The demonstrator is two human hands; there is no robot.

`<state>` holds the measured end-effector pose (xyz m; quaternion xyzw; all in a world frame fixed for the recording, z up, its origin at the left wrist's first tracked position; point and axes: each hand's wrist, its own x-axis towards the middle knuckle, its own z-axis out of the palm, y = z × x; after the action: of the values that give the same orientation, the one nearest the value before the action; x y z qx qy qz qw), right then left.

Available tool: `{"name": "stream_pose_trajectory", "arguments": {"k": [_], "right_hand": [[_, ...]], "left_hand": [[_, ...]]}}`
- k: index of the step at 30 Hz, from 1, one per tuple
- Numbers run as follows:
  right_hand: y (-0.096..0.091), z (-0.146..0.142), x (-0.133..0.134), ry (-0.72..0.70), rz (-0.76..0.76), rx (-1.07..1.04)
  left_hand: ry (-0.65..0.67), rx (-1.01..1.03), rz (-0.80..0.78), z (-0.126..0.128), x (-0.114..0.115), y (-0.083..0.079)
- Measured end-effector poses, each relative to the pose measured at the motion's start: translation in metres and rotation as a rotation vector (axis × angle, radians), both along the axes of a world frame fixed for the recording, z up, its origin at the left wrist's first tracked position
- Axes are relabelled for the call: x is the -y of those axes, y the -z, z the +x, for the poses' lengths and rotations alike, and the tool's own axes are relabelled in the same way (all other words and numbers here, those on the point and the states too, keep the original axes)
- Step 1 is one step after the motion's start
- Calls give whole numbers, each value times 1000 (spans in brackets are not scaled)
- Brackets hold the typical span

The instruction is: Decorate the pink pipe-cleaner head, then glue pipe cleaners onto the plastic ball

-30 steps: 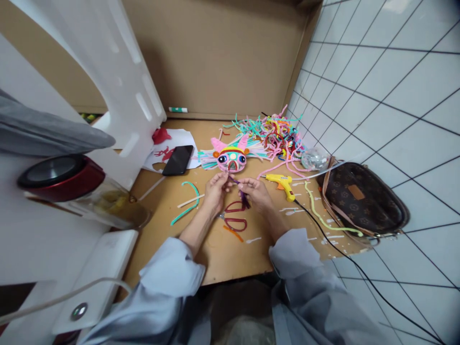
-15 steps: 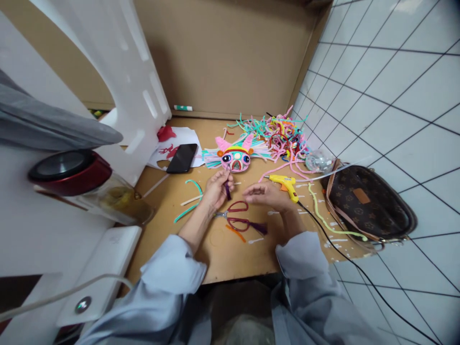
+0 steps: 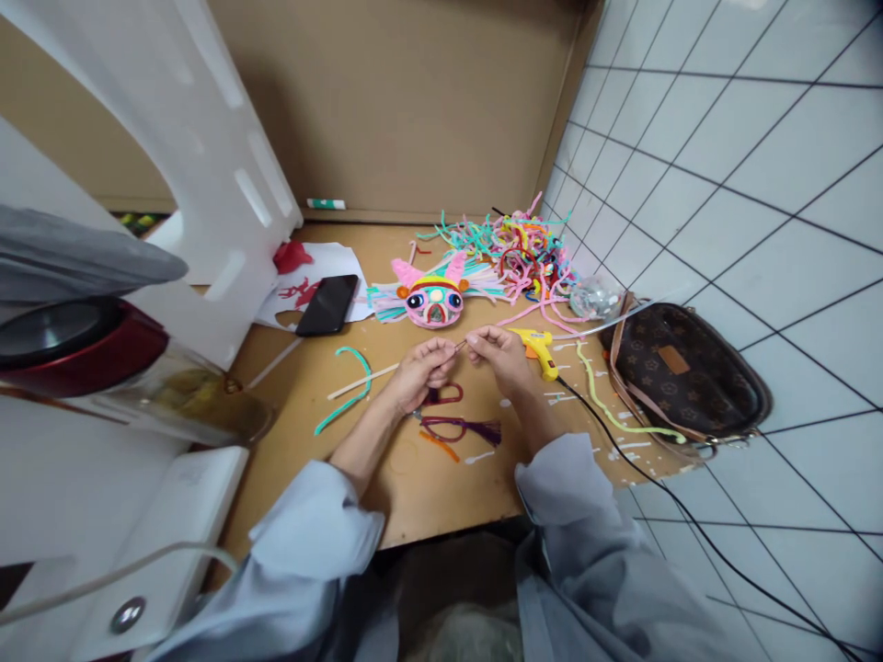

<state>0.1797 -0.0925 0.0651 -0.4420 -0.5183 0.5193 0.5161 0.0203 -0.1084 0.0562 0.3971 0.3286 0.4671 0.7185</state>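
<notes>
Both hands work above the table (image 3: 420, 501); left hand (image 3: 422, 366) and right hand (image 3: 501, 357) each pinch a thin strand (image 3: 461, 347), stretched short between their fingertips, just nearer than the horned pink figure (image 3: 436, 299); a dark tuft (image 3: 432, 396) shows below the left, whether held I cannot tell; a purple tassel (image 3: 486, 432) lies by the scissors (image 3: 442, 420); so fine a strand probably wants a light, close pinch and even tension.

Lone head view, forward and down

Head-worn camera, close range, wide; looks over bare left hand (image 3: 422, 370) and bare right hand (image 3: 502, 360) onto light-brown flat surface (image 3: 428, 496), facing plain brown panel (image 3: 414, 110), white square-tiled wall (image 3: 759, 184) at right.
</notes>
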Motion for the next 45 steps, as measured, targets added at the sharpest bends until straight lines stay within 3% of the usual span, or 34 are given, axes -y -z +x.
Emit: {"name": "stream_pose_trajectory", "arguments": {"k": [5, 8, 13, 20, 31, 45], "right_hand": [[-2, -4, 3, 51, 71, 63], [-2, -8, 4, 34, 70, 73], [1, -10, 3, 30, 49, 44], [2, -1, -2, 115, 47, -17], [-1, -3, 1, -72, 84, 87], [2, -7, 2, 5, 92, 100]], "left_hand": [[-285, -260, 235, 5, 0, 4], [-376, -404, 324, 6, 0, 7], [-344, -451, 311, 5, 2, 8], [-353, -298, 210, 6, 0, 7], [-285, -167, 158, 6, 2, 4], [-363, -295, 220, 8, 4, 0]]}}
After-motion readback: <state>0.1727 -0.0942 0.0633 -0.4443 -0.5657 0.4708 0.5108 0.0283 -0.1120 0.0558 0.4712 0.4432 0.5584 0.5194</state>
